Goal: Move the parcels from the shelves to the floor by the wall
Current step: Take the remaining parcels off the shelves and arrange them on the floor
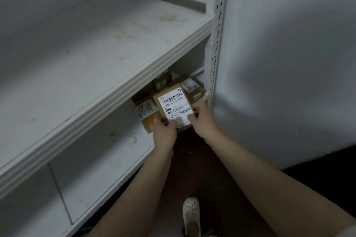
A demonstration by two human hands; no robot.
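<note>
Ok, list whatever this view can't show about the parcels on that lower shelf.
Head view, parcels at the back: count hidden by the upper shelf.
Head view, held parcel: near edge covered by the left hand and right hand.
Head view, label: fine print too small to read.

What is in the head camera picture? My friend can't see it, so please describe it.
The left hand and right hand grip a brown parcel with a white barcode label, among other parcels at the far end of a white lower shelf, under a stained upper shelf. A white shoe stands on the dark floor by the wall.
</note>
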